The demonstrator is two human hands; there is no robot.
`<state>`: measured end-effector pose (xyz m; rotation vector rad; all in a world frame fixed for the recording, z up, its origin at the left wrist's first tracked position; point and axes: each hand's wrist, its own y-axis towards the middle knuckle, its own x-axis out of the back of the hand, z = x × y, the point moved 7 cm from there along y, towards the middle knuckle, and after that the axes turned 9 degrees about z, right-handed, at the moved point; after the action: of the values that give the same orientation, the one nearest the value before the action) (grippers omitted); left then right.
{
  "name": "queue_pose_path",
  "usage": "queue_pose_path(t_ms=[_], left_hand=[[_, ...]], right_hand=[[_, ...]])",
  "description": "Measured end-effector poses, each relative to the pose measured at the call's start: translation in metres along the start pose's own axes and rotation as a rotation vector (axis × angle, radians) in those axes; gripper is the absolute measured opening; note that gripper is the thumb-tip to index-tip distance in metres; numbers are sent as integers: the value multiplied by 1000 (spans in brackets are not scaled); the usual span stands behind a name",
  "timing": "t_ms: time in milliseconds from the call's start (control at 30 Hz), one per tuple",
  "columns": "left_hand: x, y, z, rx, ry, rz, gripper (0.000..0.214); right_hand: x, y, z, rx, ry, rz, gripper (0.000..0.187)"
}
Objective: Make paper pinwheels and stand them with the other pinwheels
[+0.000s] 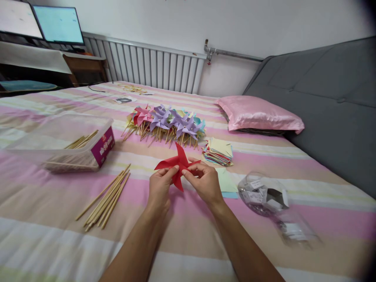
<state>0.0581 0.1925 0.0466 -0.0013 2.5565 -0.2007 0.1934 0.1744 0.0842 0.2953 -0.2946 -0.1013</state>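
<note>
Spreading beneath everything, the striped sheet (pixel 53 243) lies softly wrinkled under your work. To your left stands the purple-labelled box (pixel 102 148), clear plastic, with thin wooden sticks (pixel 82 141) inside. Beyond your hands rests a heap of pinwheels (pixel 160 119), mostly purple and pink paper on sticks; these look finished. Nearer, the loose sticks (pixel 107 197), straight and round, seem unused. To your right sits the tub (pixel 260 174), clear and rounded, holding small packets (pixel 255 196). Your left hand (pixel 161 184) and right hand (pixel 207 184) both pinch the red pinwheel (pixel 181 156), thumbs closed on its middle, in front of you. Its crisp, pointed blades look formed, yet no stick shows, so it seems part-done; you can't tell whether its centre is fastened. Smallest, the squarish paper stack (pixel 219 149) lies flat, apparently left to shape.
</note>
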Motion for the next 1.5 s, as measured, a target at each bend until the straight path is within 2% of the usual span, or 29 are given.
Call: queue_pose_path(t_ms=[333,567,700,1067,1300,1500], left_hand=[[-1,2,1,-53,95,47,15],[-2,2,-1,-125,174,68,17],[-3,-1,-7,-148,234,25,14],[-4,-1,-7,-154,315,26,14],[1,1,-5,-57,83,2,14],[2,0,-3,20,126,9,14]], right_hand=[[4,-2,1,-23,-41,-56,11],[3,0,-2,-32,-26,-20,13],[6,2,-4,-40,-58,-8,13],[9,4,-5,-79,-100,54,13],[8,1,10,-48,-46,93,17],[31,2,4,-116,70,-56,30]])
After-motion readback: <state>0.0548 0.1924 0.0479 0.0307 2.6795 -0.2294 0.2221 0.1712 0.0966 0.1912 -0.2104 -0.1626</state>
